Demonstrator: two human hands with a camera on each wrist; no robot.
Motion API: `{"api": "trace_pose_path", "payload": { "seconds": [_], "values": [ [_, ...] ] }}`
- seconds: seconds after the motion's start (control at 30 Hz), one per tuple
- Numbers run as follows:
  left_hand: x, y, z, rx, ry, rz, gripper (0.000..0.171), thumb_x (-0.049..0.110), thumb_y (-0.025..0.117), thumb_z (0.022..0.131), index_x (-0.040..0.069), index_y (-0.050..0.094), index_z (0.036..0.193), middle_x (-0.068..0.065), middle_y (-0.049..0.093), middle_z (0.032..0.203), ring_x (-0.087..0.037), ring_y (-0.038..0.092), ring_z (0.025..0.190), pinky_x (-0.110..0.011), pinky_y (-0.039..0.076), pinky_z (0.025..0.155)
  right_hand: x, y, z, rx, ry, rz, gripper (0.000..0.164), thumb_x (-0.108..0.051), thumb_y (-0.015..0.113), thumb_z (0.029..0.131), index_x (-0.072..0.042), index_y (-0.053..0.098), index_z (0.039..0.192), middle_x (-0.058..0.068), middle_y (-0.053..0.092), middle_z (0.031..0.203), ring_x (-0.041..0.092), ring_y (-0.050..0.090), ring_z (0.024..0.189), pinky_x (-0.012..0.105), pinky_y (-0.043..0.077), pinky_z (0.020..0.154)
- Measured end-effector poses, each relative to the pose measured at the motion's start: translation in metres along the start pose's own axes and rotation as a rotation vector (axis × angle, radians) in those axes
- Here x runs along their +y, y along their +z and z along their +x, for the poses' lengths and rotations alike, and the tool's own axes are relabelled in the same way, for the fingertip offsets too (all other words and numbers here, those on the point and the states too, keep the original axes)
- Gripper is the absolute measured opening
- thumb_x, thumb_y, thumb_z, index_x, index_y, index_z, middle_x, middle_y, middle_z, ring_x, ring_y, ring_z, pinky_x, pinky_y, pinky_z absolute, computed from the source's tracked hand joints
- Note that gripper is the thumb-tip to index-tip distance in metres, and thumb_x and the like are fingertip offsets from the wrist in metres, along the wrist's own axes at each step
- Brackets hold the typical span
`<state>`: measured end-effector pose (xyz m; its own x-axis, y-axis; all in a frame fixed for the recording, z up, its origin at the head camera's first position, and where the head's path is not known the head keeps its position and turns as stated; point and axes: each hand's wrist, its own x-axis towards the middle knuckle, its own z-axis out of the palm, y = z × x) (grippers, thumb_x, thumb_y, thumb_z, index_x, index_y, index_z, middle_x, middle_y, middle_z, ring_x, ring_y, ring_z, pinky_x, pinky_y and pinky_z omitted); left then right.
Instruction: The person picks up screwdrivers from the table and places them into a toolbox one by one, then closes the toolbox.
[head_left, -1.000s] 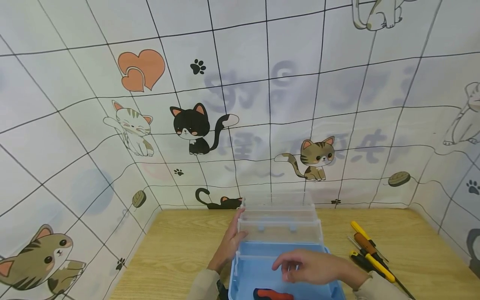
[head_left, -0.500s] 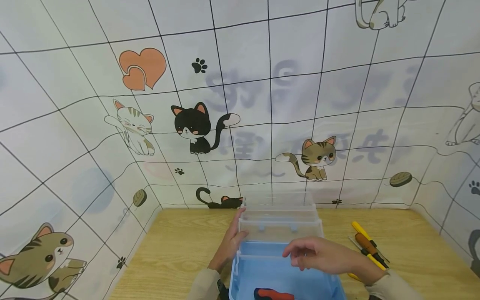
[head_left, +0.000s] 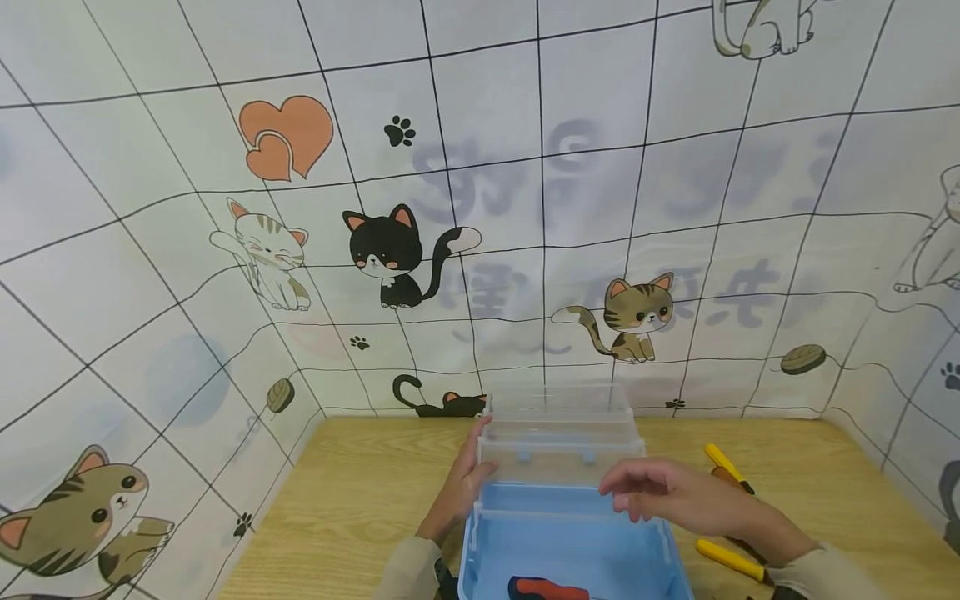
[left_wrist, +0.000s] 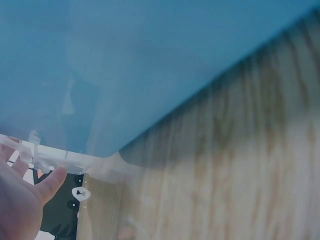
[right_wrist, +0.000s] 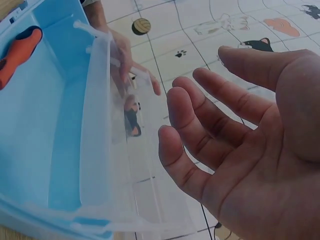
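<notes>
A light-blue plastic box (head_left: 517, 546) stands on the table with its transparent lid (head_left: 558, 460) raised at the back. My left hand (head_left: 456, 496) holds the lid by its left edge, fingers and thumb at the rim; the left wrist view shows the hand (left_wrist: 20, 205) beyond the blue box wall (left_wrist: 115, 65). Inside the box lies a tool with a red and black handle (head_left: 551, 590), partly cut off by the frame. My right hand (head_left: 678, 497) hovers over the box's back right corner, fingers loosely bent and holding nothing, as the right wrist view of the hand (right_wrist: 240, 135) confirms.
Right of the box, on the wooden table (head_left: 360, 500), lie several screwdrivers, among them one with a yellow handle (head_left: 731, 560) and another yellow handle (head_left: 722, 461) farther back. My right forearm partly covers them. A cat-printed sheet (head_left: 510, 208) encloses the back and sides.
My right hand has moved right and slightly back, from above the box's middle to its right side, covering part of the screwdrivers. The left hand and lid have stayed put.
</notes>
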<state>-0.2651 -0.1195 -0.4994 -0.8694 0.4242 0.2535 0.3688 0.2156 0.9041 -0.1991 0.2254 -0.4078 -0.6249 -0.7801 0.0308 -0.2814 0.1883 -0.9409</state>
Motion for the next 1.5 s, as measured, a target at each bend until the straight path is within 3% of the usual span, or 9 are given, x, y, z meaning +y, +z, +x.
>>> {"api": "trace_pose_path", "payload": {
  "seconds": [0.13,0.27,0.5,0.73,1.03,1.27,1.37,1.5],
  "values": [
    [-0.001,0.0,0.0,0.001,0.001,-0.006,0.067,0.001,0.044,0.097,0.022,0.02,0.156,-0.01,0.031,0.154,-0.028,0.034,0.137,-0.06,0.024,0.112,0.004,-0.007,-0.007,0.055,-0.001,-0.035,0.028,-0.01,0.046,0.104,0.001,0.056,0.128,0.02,0.063,0.112,0.022,0.062,0.091,0.033,0.054,0.079],
    [-0.001,0.0,0.001,0.001,0.014,-0.003,0.067,-0.001,0.044,0.096,0.014,0.019,0.157,-0.012,0.032,0.153,-0.027,0.035,0.136,-0.058,0.024,0.113,0.008,-0.014,-0.013,0.082,-0.01,-0.042,0.028,-0.008,0.045,0.103,0.004,0.055,0.127,0.024,0.062,0.107,0.023,0.061,0.087,0.032,0.054,0.077],
    [-0.001,0.001,0.0,0.005,0.008,0.004,0.066,0.0,0.043,0.097,0.012,0.018,0.157,-0.012,0.028,0.157,-0.029,0.03,0.141,-0.062,0.02,0.114,0.013,-0.024,-0.026,0.149,0.029,-0.119,0.029,-0.01,0.045,0.104,0.005,0.055,0.127,0.019,0.064,0.103,0.023,0.061,0.086,0.029,0.052,0.074],
    [-0.001,0.001,0.0,0.006,0.004,0.016,0.066,0.002,0.043,0.097,0.012,0.018,0.157,-0.012,0.022,0.161,-0.031,0.024,0.145,-0.064,0.016,0.115,0.018,-0.036,-0.041,0.212,0.131,-0.142,0.033,-0.016,0.044,0.105,0.001,0.054,0.131,0.006,0.064,0.106,0.019,0.06,0.089,0.029,0.052,0.074],
    [-0.002,0.001,0.001,0.005,-0.002,0.011,0.067,0.001,0.043,0.096,0.012,0.017,0.158,-0.012,0.024,0.159,-0.031,0.027,0.143,-0.064,0.018,0.114,0.03,-0.055,-0.059,0.282,0.193,-0.08,0.036,-0.016,0.043,0.106,0.005,0.049,0.134,0.011,0.063,0.105,0.016,0.061,0.081,0.028,0.051,0.056],
    [-0.004,0.0,0.0,0.004,0.002,-0.006,0.067,0.001,0.043,0.097,0.013,0.017,0.158,-0.012,0.028,0.156,-0.03,0.032,0.139,-0.062,0.023,0.113,0.043,-0.065,-0.072,0.314,0.216,-0.064,0.037,-0.017,0.043,0.106,0.007,0.047,0.134,0.007,0.061,0.088,0.023,0.058,0.068,0.033,0.052,0.065],
    [-0.004,0.0,0.0,0.004,0.003,-0.013,0.067,0.001,0.043,0.097,0.014,0.018,0.158,-0.012,0.031,0.154,-0.03,0.035,0.137,-0.06,0.026,0.111,0.048,-0.068,-0.076,0.355,0.273,-0.105,0.04,-0.021,0.044,0.106,0.005,0.048,0.135,0.007,0.064,0.099,0.02,0.061,0.078,0.032,0.051,0.073],
    [-0.004,0.0,0.0,-0.001,0.007,-0.011,0.066,0.001,0.043,0.098,0.013,0.018,0.158,-0.012,0.031,0.153,-0.03,0.036,0.136,-0.059,0.026,0.111,0.057,-0.071,-0.081,0.412,0.337,-0.168,0.041,-0.025,0.047,0.104,0.001,0.051,0.136,0.01,0.06,0.127,0.004,0.058,0.1,0.034,0.049,0.081]
  ]
}}
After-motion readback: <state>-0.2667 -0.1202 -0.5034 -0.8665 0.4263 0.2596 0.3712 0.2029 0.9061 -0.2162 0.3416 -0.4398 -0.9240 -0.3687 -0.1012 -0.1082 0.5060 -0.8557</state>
